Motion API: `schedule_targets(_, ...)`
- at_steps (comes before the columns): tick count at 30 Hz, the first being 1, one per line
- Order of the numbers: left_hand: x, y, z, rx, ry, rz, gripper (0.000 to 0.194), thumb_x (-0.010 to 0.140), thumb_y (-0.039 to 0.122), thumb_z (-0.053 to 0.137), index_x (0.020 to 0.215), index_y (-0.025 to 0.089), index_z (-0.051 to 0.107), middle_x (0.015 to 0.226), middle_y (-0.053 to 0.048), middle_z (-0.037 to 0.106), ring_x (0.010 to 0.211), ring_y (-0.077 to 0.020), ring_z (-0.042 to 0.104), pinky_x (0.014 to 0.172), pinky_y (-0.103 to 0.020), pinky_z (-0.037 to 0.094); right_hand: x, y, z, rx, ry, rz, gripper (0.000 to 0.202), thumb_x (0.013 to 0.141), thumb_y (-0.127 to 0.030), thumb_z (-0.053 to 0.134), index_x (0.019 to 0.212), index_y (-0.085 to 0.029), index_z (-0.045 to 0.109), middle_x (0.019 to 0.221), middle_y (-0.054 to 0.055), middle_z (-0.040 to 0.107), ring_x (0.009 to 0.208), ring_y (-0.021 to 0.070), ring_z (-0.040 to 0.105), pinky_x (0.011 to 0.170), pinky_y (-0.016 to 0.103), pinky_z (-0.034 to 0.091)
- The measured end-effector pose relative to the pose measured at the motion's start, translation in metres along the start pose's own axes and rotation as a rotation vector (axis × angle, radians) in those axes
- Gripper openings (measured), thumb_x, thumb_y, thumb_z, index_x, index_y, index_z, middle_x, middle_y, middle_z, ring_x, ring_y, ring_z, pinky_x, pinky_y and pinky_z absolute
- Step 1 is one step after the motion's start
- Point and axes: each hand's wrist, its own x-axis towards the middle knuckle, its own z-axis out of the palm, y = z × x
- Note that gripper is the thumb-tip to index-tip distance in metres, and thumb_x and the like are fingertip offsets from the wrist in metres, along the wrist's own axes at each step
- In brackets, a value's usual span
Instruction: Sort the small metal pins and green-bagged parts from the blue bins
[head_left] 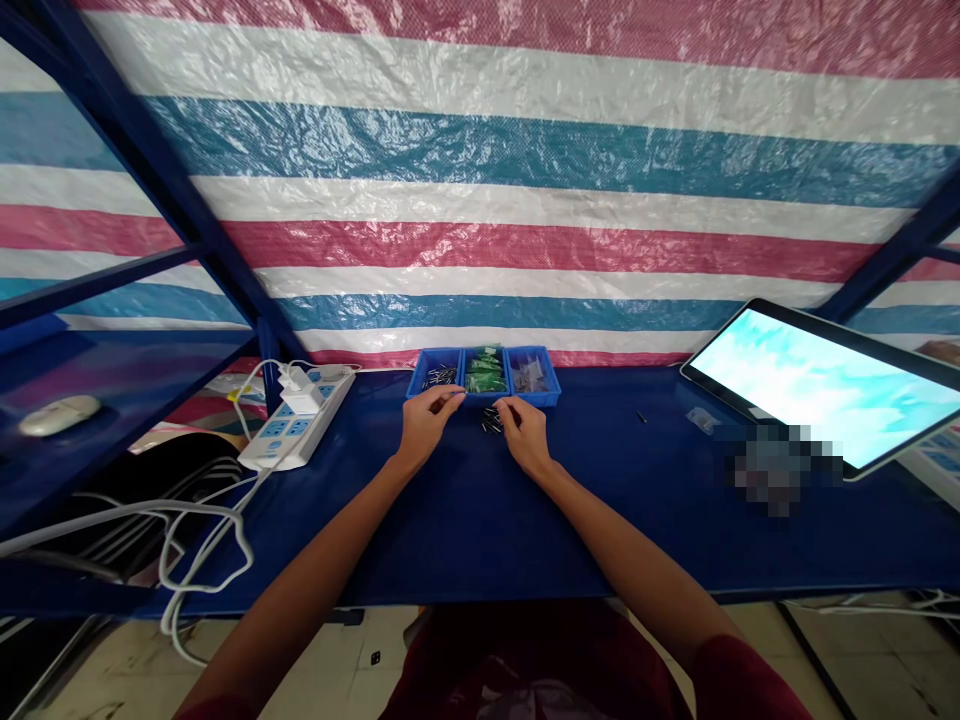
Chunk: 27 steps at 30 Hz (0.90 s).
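Note:
My left hand (426, 428) is just in front of the left part of a blue three-compartment tray (555, 398), thumb and forefinger pinched together. Whatever those fingertips hold is too small to make out. To the right, my right hand (526, 432) is also closed in a pinch, and its contents cannot be made out either. Between the hands, a small pile of short dark pieces (491, 421) lies on the blue table. The tray's left compartment has similar dark pieces (439, 377), the middle one green packets (485, 372), and the right one clear plastic packets (529, 375).
A white power strip (300, 425) with plugs and cables stands on the left. Rightward lie one dark piece (641, 417), a clear bag (703, 420) and a tilted lit screen (825, 385). A striped plastic sheet (525, 240) hangs behind. A white mouse (60, 416) is far left.

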Motion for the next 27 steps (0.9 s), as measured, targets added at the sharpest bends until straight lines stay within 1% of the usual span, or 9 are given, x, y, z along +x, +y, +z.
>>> schedule_targets(4, 0.011, -0.018, -0.009, 0.252, 0.168, 0.179, 0.027, 0.092, 0.036, 0.053, 0.092, 0.018, 0.073, 0.086, -0.006, 0.072, 0.075, -0.0174, 0.063, 0.077, -0.03, 0.049, 0.0, -0.001, 0.001, 0.008, -0.003, -0.012, 0.033, 0.094, -0.036, 0.042, 0.083, -0.017, 0.067, 0.071, 0.003, 0.064, 0.061, 0.0141, 0.056, 0.061, 0.024, 0.043)
schedule_targets(6, 0.017, -0.028, -0.013, 0.394, 0.167, 0.187, 0.029, 0.094, 0.036, 0.049, 0.097, 0.018, 0.072, 0.091, -0.008, 0.072, 0.083, -0.0202, 0.064, 0.081, -0.032, 0.048, 0.0, -0.001, 0.001, 0.011, -0.005, -0.018, 0.033, 0.094, -0.035, 0.042, 0.082, -0.017, 0.067, 0.071, 0.003, 0.064, 0.062, 0.0143, 0.057, 0.062, 0.025, 0.043)
schedule_targets(10, 0.021, -0.038, -0.012, 0.591, 0.054, 0.135, 0.04, 0.095, 0.039, 0.044, 0.126, 0.019, 0.058, 0.118, -0.013, 0.065, 0.108, -0.0283, 0.058, 0.09, -0.041, 0.045, 0.001, -0.002, 0.0, -0.003, -0.01, -0.007, 0.033, 0.094, -0.036, 0.041, 0.082, -0.017, 0.067, 0.072, 0.003, 0.064, 0.062, 0.0145, 0.057, 0.062, 0.025, 0.043)
schedule_targets(12, 0.019, -0.035, -0.01, 0.599, 0.01, 0.168, 0.042, 0.095, 0.04, 0.044, 0.13, 0.02, 0.054, 0.127, -0.013, 0.06, 0.115, -0.0295, 0.054, 0.093, -0.043, 0.043, 0.001, -0.001, 0.0, -0.013, -0.012, -0.001, 0.033, 0.093, -0.036, 0.041, 0.082, -0.018, 0.067, 0.072, 0.003, 0.065, 0.061, 0.0145, 0.056, 0.061, 0.025, 0.043)
schedule_targets(15, 0.011, -0.026, -0.004, 0.494, -0.087, 0.33, 0.032, 0.096, 0.034, 0.043, 0.116, 0.019, 0.063, 0.117, -0.01, 0.064, 0.108, -0.0234, 0.058, 0.094, -0.038, 0.044, 0.001, 0.001, 0.0, -0.043, -0.003, 0.004, 0.032, 0.093, -0.035, 0.041, 0.082, -0.018, 0.067, 0.073, 0.003, 0.065, 0.063, 0.0148, 0.057, 0.063, 0.025, 0.043)
schedule_targets(19, 0.001, -0.018, 0.009, 0.426, -0.319, 0.483, 0.028, 0.097, 0.028, 0.042, 0.098, 0.018, 0.068, 0.1, -0.008, 0.066, 0.093, -0.019, 0.061, 0.087, -0.032, 0.048, 0.003, 0.004, -0.001, -0.176, -0.024, 0.057, 0.027, 0.092, -0.03, 0.044, 0.08, -0.018, 0.066, 0.077, 0.003, 0.066, 0.068, 0.0152, 0.058, 0.067, 0.026, 0.043)
schedule_targets(21, -0.003, -0.019, 0.014, 0.455, -0.403, 0.481, 0.027, 0.096, 0.026, 0.042, 0.096, 0.018, 0.067, 0.098, -0.008, 0.066, 0.091, -0.0194, 0.06, 0.084, -0.032, 0.048, 0.005, 0.004, -0.002, -0.299, -0.099, 0.133, 0.02, 0.088, -0.026, 0.05, 0.077, -0.019, 0.065, 0.076, 0.002, 0.065, 0.069, 0.0151, 0.058, 0.066, 0.025, 0.041)
schedule_targets(24, -0.005, -0.025, 0.018, 0.474, -0.413, 0.42, 0.024, 0.096, 0.025, 0.043, 0.097, 0.019, 0.066, 0.095, -0.007, 0.067, 0.089, -0.0191, 0.061, 0.083, -0.032, 0.049, 0.006, 0.002, -0.003, -0.476, -0.274, 0.23, 0.008, 0.08, -0.023, 0.06, 0.075, -0.021, 0.065, 0.076, 0.001, 0.065, 0.072, 0.0152, 0.058, 0.063, 0.025, 0.039)
schedule_targets(27, -0.005, -0.03, 0.016, 0.46, -0.424, 0.381, 0.023, 0.095, 0.025, 0.045, 0.097, 0.018, 0.066, 0.094, -0.006, 0.067, 0.088, -0.0189, 0.061, 0.081, -0.031, 0.049, 0.006, 0.0, -0.003, -0.578, -0.392, 0.235, 0.003, 0.078, -0.023, 0.064, 0.076, -0.021, 0.065, 0.082, 0.002, 0.066, 0.077, 0.0165, 0.059, 0.063, 0.025, 0.038)
